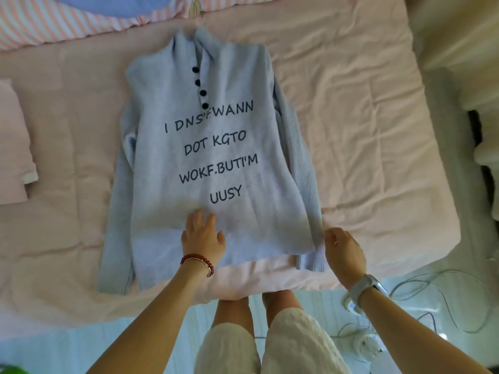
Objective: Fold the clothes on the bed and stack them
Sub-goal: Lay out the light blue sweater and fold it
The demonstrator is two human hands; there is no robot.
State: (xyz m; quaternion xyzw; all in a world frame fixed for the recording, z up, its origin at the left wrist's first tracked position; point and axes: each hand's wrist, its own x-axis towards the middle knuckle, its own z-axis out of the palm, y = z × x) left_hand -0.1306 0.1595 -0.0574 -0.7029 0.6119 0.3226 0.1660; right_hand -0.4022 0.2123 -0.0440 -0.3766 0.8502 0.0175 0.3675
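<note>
The grey sweater (213, 163) lies flat lengthwise on the bed (351, 130), collar toward the far edge; left hand (203, 236) presses its hem flat-fingered, right hand (343, 247) pinches the sleeve

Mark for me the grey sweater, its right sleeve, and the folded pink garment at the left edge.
grey sweater (216, 163): head view, printed chest panel.
right sleeve (299, 157): head view, ribbed mid-sleeve.
folded pink garment (12, 141): head view, top face of the fold.
</note>
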